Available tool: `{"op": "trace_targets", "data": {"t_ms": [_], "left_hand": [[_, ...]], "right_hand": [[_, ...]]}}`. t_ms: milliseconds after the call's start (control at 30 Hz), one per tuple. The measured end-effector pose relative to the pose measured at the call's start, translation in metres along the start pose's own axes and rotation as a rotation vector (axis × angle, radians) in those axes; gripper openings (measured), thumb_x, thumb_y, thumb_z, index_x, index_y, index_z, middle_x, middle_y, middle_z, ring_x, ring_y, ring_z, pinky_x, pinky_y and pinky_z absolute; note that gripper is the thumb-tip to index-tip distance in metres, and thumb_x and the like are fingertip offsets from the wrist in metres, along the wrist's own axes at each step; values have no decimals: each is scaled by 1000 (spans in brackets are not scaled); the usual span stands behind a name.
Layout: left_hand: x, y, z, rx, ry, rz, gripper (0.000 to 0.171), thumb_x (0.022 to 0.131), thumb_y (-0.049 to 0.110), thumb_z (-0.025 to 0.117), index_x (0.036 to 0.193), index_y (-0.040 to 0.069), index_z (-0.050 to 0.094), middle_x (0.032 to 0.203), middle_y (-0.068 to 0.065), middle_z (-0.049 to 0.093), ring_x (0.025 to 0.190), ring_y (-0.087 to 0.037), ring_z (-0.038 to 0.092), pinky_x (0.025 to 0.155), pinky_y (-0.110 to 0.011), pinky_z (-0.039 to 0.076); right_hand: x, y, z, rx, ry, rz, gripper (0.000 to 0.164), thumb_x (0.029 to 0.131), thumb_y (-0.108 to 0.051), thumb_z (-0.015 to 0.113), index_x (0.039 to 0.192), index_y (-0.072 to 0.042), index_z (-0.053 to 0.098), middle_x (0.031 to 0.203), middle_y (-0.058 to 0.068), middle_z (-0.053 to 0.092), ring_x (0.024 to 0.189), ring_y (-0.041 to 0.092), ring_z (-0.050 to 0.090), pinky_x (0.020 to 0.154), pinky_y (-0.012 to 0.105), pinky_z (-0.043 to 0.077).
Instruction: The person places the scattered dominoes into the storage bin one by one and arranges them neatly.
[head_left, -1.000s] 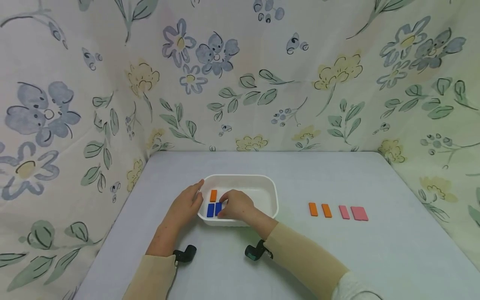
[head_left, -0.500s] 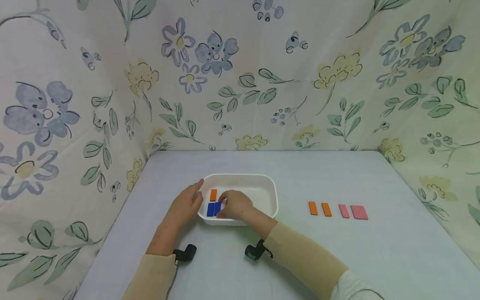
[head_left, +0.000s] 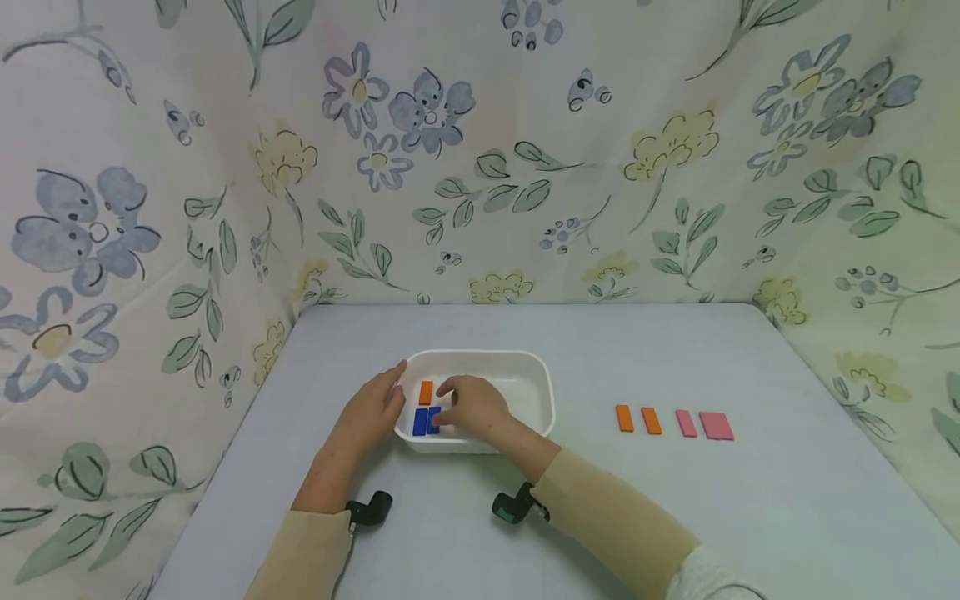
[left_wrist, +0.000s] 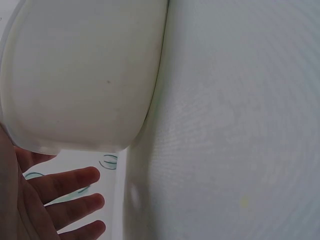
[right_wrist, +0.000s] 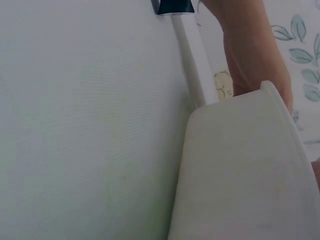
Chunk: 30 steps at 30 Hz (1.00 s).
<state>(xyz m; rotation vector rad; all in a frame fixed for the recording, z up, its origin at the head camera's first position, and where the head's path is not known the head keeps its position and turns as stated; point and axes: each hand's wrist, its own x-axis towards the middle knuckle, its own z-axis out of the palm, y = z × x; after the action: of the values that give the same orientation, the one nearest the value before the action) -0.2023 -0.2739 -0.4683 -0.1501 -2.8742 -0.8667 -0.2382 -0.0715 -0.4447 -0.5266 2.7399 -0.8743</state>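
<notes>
A white plastic tray [head_left: 512, 364] stands mid-table. Inside its left end lie two blue rectangular pieces, the left blue piece [head_left: 420, 422] close beside the right blue piece [head_left: 434, 414]. Just behind them is an orange rectangular piece [head_left: 426, 392]. My right hand [head_left: 476, 407] reaches over the near rim, thumb at the right blue piece and index finger spread away from it. At the tray's left end rests my left hand [head_left: 370, 412], its fingers extended along the outside in the left wrist view. The right wrist view hides the right fingers behind the tray wall.
To the right of the tray lie two orange pieces, the left orange piece [head_left: 625, 418] and the right orange piece [head_left: 652, 421]. Beyond them are a narrow pink piece [head_left: 686, 423] and a wider pink piece [head_left: 717, 426]. A flowered cloth [head_left: 480, 250] hangs behind the table.
The right blue piece has shifted left against the other one. My right index finger has since lifted away from it, widening the gap to the thumb. My left hand stays put.
</notes>
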Motion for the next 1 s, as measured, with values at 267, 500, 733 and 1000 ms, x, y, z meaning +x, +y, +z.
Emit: {"op": "trace_targets", "data": {"t_ms": [267,500,733,1000], "left_hand": [[0,0,1,3,-4,-8,54,105,26,45,157,12,36,153,-16,45,140,-36,40,113,-55,34],[0,2,1,3,-5,-13,54,105,25,45,156,11,36,153,-16,44,141,-36,39,114,-54,33],[-1,2,0,-2,-9,-22,54,106,26,44,157,11,35,154,-16,42,142,-36,38,114,-54,32],[-1,2,1,-17,4,-3,54,106,25,45,156,10,36,153,-17,43,141,-37,39,114,-54,32]], "right_hand": [[-11,6,-15,106,27,-53,37,82,-37,84,111,-16,74,75,-2,56,71,15,51,61,27,40],[-28,17,-30,190,46,-87,40,83,-37,82,116,-14,75,75,-2,55,77,16,52,62,27,40],[-39,34,-39,200,77,-157,43,85,-36,81,119,-12,74,77,-3,54,77,15,51,60,26,40],[-59,49,-51,232,75,-241,44,83,-36,83,122,-16,73,80,-4,52,71,13,50,57,23,41]]}}
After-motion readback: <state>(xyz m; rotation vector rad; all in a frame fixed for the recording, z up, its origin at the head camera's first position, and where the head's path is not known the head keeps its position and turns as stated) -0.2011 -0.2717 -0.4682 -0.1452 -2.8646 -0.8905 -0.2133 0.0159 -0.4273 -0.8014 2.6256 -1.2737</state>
